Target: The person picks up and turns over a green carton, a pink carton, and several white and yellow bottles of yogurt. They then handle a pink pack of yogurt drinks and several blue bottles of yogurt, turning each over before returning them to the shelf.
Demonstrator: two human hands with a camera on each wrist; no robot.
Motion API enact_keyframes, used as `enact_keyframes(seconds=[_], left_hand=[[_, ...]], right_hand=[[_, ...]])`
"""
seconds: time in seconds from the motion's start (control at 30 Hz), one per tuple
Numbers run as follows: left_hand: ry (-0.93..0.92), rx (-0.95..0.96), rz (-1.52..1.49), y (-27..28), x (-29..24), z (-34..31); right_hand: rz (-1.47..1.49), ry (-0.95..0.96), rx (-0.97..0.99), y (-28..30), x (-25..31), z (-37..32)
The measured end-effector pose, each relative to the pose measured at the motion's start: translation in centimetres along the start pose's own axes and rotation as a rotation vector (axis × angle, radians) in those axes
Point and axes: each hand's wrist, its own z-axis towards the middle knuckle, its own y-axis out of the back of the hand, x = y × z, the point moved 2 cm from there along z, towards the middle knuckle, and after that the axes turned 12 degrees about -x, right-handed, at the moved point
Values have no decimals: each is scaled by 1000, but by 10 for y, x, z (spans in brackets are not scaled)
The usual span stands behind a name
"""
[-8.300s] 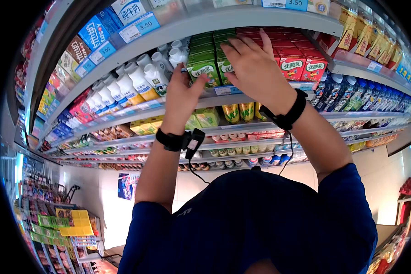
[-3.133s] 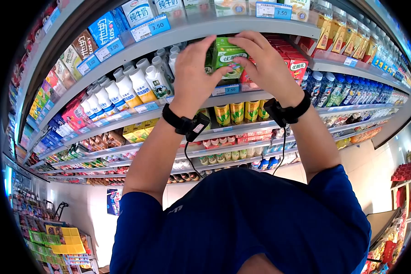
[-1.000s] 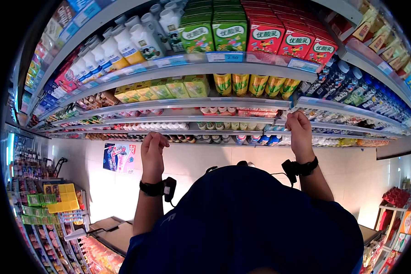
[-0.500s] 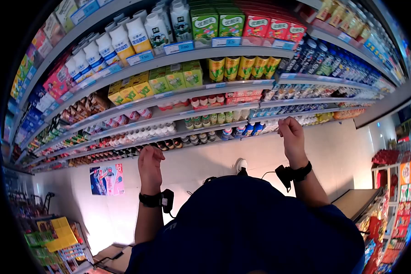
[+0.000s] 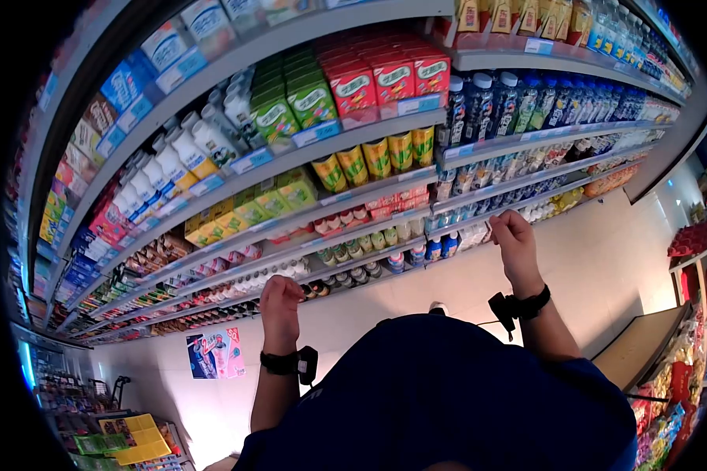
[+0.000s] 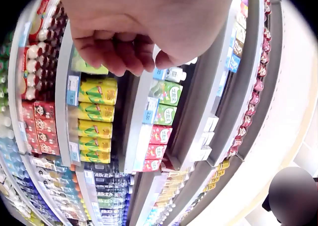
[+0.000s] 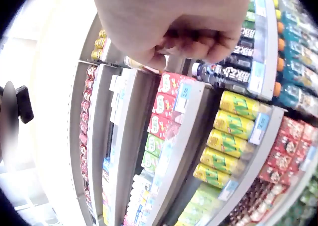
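Note:
Before the shelves, my left hand hangs in the air with its fingers loosely bent and nothing in it. To the right, my right hand is likewise raised and empty, fingers bent inward. Neither touches the shelves. Green drink cartons and red ones stand in rows on an upper shelf, above yellow cans. The left wrist view shows bent, empty fingers of the left hand; in the right wrist view the right hand is curled a little tighter, also holding nothing.
White bottles line the shelf left of the green cartons, and dark bottles stand right of the red ones. Below lies a pale floor with a poster. Another display rack is at the lower left.
Earlier, both hands were up at the cartons, holding a green one between them; now they are lowered and empty. Since half a second ago, the view has turned and the shelves appear tilted.

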Motion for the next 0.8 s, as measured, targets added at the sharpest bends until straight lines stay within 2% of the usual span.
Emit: enact_keyframes(seconds=[0.07, 0.2, 0.33, 0.4, 0.43, 0.5, 0.57, 0.7, 0.77, 0.8], left_hand=[[-15, 40, -33, -39, 6, 12], [-27, 68, -65, -121, 11, 34], [-88, 155, -44, -178, -1, 46], [-328, 88, 341, -201, -16, 51], [-470, 127, 424, -217, -28, 53], [-892, 91, 716, -239, -48, 70], [-1456, 11, 1107, -274, -79, 76], [-1562, 33, 1282, -307, -94, 110], [-1462, -5, 1552, -306, -90, 125], [-1469, -11, 1547, -303, -90, 129]], right_hand=[[77, 52, 2, 10, 5, 28], [148, 35, 38, 21, 15, 85], [235, -14, 113, 18, 9, 126], [178, -28, 147, 11, 5, 139], [170, 1, 181, 5, 8, 144], [132, 52, 238, -10, 19, 155], [81, 98, 316, -27, 25, 161], [27, 248, 395, -59, 48, 167], [-65, 342, 423, -68, 62, 171], [-112, 386, 437, -72, 65, 173]])
